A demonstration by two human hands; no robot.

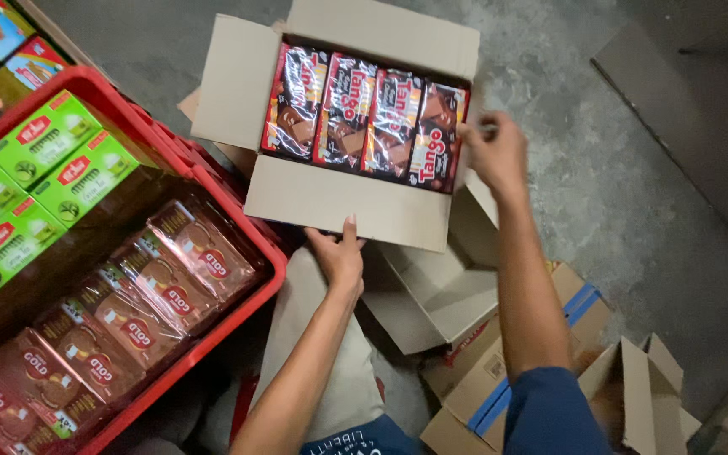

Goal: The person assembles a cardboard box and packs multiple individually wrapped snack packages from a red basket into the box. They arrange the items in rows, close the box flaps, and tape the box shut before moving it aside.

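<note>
Carton (343, 202) open, flaps spread, propped above flattened boxes (499, 371) on grey floor, just right of red crate (238, 312). Four dark red snack packs (364, 118) side by side inside. Left hand (339, 257) flat under near flap, fingers spread, gripping nothing. Right hand (495, 152) at far right edge, fingers pinched on rightmost pack's corner.

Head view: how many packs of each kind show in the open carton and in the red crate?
Dark red wafer packs in the open carton: 4
Green boxes in the red crate: 5
Brown biscuit packs in the red crate: 6
Total: 15, counting only packs clearly in view; the frame edge cuts off more.
</note>
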